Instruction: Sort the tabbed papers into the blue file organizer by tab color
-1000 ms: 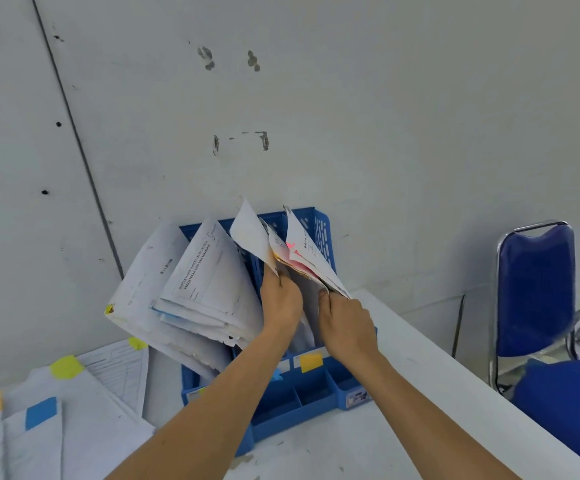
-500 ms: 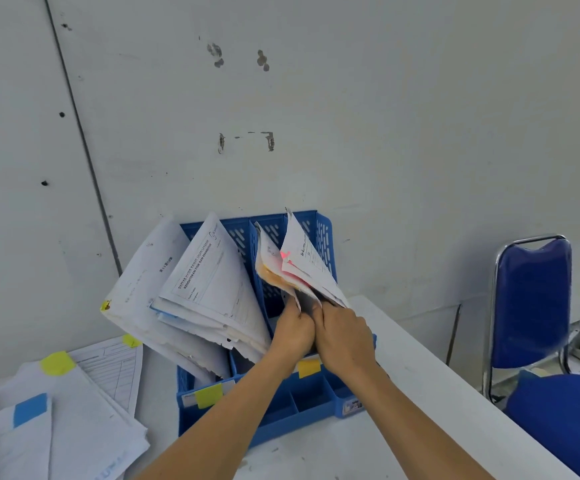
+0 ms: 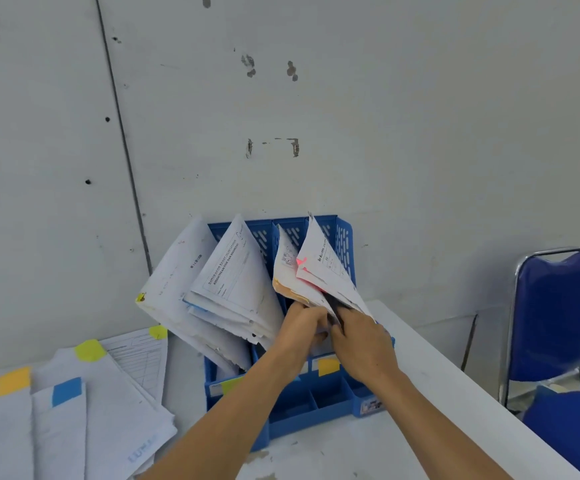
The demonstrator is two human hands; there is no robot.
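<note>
organizer (image 3: 316, 407): blue, upright on table | papers (image 3: 233, 289): fanned, leaning left (coloured tabs); loose stack (image 3: 101, 403) beside

No legible text on the papers (image 3: 233, 285).

You have one blue file organizer (image 3: 316, 407) before you, with three upright slots, and two hands (image 3: 304, 322) at its right slot. On the table at near left lie loose papers showing four colored tabs: two yellow-green (image 3: 89, 349), one orange (image 3: 12, 381), one blue (image 3: 67, 391). At far right stands one blue chair (image 3: 553, 317).
</note>
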